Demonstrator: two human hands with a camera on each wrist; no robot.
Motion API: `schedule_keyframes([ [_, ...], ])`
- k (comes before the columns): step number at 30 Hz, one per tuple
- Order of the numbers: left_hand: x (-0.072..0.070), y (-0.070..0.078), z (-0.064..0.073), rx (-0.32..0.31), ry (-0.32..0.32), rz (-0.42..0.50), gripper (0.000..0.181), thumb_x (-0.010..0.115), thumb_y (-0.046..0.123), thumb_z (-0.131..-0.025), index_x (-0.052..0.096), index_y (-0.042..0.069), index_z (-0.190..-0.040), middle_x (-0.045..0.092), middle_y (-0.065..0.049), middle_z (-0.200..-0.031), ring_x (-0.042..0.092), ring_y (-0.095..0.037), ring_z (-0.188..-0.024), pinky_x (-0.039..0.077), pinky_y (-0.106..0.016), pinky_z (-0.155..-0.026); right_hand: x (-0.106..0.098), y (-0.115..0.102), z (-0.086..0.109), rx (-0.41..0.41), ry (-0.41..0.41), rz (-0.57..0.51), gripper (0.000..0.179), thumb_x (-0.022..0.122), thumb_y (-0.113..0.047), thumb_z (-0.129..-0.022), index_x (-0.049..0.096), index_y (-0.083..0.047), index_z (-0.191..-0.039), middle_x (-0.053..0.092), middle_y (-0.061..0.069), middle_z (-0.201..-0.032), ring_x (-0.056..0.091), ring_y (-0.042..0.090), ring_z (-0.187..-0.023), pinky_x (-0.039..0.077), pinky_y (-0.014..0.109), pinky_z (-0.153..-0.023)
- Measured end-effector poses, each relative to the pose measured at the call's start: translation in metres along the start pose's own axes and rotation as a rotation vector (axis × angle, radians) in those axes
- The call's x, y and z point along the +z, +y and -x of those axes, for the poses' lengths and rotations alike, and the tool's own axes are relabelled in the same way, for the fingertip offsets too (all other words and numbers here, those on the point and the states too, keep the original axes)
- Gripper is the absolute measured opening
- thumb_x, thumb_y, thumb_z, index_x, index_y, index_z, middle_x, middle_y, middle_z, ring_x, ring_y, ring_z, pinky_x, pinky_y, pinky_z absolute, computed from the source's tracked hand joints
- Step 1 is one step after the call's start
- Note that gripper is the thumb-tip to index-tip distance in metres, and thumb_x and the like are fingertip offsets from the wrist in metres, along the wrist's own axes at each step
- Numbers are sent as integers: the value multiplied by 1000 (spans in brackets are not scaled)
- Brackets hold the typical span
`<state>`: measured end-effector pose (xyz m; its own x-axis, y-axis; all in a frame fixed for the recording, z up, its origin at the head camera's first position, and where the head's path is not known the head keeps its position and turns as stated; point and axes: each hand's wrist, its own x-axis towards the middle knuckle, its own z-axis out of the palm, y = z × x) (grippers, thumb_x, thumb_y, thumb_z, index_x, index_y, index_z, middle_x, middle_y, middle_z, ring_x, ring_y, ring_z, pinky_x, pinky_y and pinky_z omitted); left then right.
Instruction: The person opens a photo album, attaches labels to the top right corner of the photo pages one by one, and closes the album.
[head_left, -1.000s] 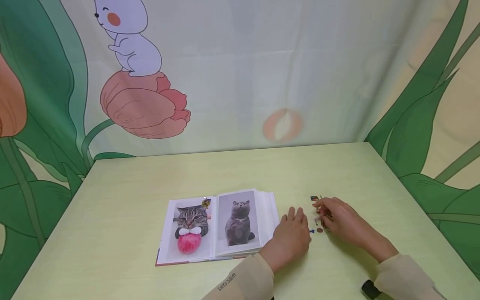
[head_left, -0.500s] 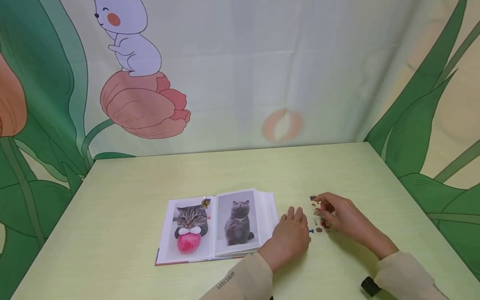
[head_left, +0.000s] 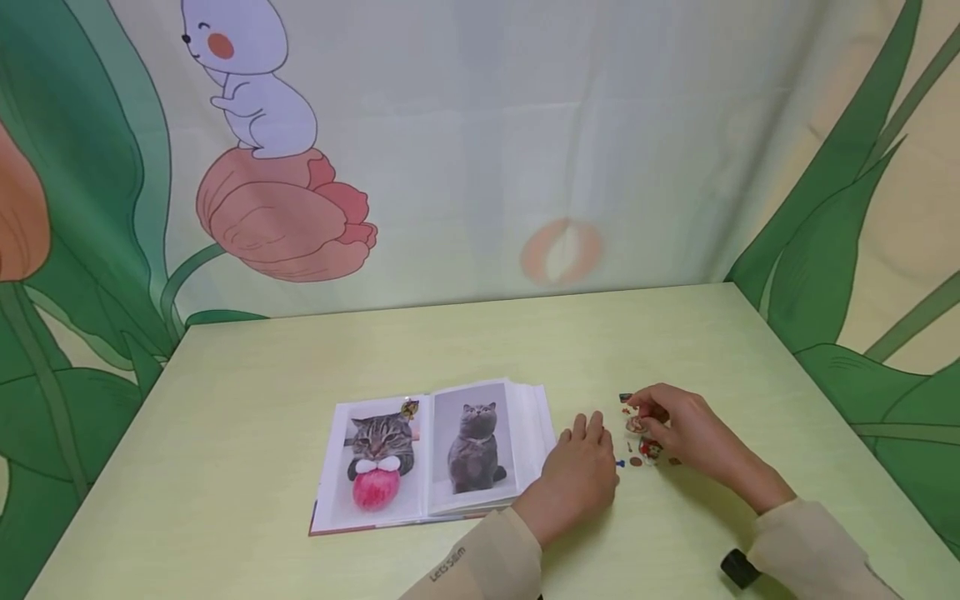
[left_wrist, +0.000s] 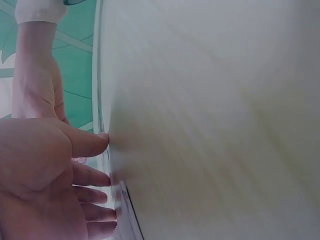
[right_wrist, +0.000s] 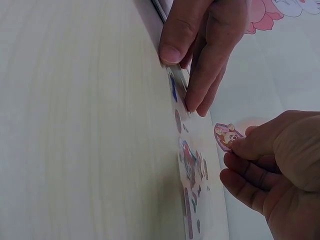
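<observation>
Between thumb and fingers my right hand point(head_left: 690, 425) pinches a small colourful sticker point(right_wrist: 225, 135) with a cartoon figure. It is held above a clear sticker sheet point(right_wrist: 192, 165), whose printed shapes include a red-and-white figure point(head_left: 650, 451), a brown round one and a small blue one. My left hand point(head_left: 579, 467) lies palm down, fingers extended, between the photo album and the sheet; its fingertips touch the sheet's left side in the right wrist view. The open photo album point(head_left: 534, 442) shows a tabby cat with a pink ball on the left page and a grey cat on the right.
A small yellowish sticker point(head_left: 409, 408) is at the top right corner of the tabby picture. Near my right sleeve lies a black cylindrical object point(head_left: 739, 568). A printed curtain point(head_left: 465, 167) hangs along the back of the pale table point(head_left: 225, 433).
My right hand has drawn up and back a little from the sheet, and the sticker in its fingers now shows more fully. The left hand stays in place.
</observation>
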<state>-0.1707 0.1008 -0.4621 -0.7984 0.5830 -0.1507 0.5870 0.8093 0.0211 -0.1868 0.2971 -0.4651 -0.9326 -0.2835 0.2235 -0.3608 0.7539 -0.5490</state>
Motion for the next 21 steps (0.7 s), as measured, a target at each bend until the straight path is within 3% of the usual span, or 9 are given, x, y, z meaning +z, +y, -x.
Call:
schedule_keyframes([
  [7, -3, 0, 3, 4, 22, 22, 58, 58, 39, -105, 50, 6, -152, 37, -8, -164, 34, -27, -151, 36, -35, -118, 0, 1, -2, 4, -1, -8, 25, 75, 8, -89, 71, 0, -112, 67, -2, -93, 63, 14, -84, 58, 28, -74],
  [15, -4, -1, 7, -1, 29, 23, 58, 55, 40, -106, 49, 6, -153, 39, -9, -163, 35, -27, -151, 36, -35, -119, -1, 0, -3, -16, 5, -29, 18, 74, 9, -89, 73, -9, -92, 70, -1, -94, 67, 14, -86, 58, 26, -72],
  [21, -5, -2, 8, 8, 40, 1, 59, 56, 41, -106, 49, 7, -153, 40, -9, -163, 35, -27, -151, 36, -34, -118, -1, -2, -3, -18, 10, -35, 17, 73, 8, -90, 73, -9, -92, 70, -1, -94, 67, 14, -85, 58, 26, -72],
])
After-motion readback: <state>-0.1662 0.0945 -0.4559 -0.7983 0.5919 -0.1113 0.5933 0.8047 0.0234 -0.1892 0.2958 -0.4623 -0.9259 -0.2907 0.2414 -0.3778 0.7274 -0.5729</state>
